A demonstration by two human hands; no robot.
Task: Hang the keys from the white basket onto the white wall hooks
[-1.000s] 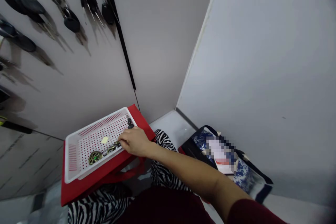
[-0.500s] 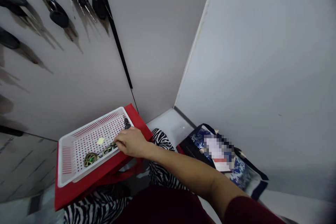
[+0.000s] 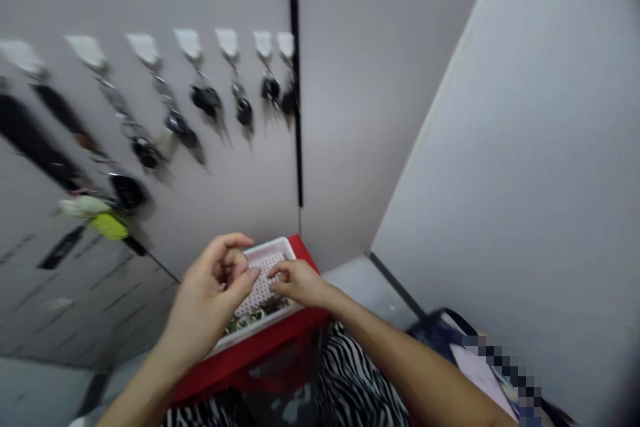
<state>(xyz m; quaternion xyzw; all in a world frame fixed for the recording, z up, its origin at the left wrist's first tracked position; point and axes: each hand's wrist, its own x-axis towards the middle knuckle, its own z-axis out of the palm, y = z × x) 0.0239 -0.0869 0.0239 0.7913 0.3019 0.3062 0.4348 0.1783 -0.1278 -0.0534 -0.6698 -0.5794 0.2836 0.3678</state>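
My left hand (image 3: 205, 293) is raised over the near left side of a white plastic basket (image 3: 240, 333), hiding much of it. Its fingers are loosely curled and the thumb stands apart, with nothing visible between them. My right hand (image 3: 300, 282) is over the basket's right end, fingers bent, a gap showing between fingertips and thumb; I see nothing held. Along the basket's near side lie keychains (image 3: 257, 313), blurred, with metallic and greenish parts. The basket rests on a red stool or box top (image 3: 270, 340).
Several sets of keys (image 3: 205, 100) hang from white hooks (image 3: 189, 44) on the grey wall panel ahead. A yellow-green key fob (image 3: 110, 225) hangs lower left. Zebra-striped trousers (image 3: 360, 373) are below. A dark blue bag (image 3: 440, 330) stands at the right by the white wall.
My view has swung up and left, bringing the hooks into sight. My left hand has come into view. My right hand, earlier at the keychains, is now lifted from them.
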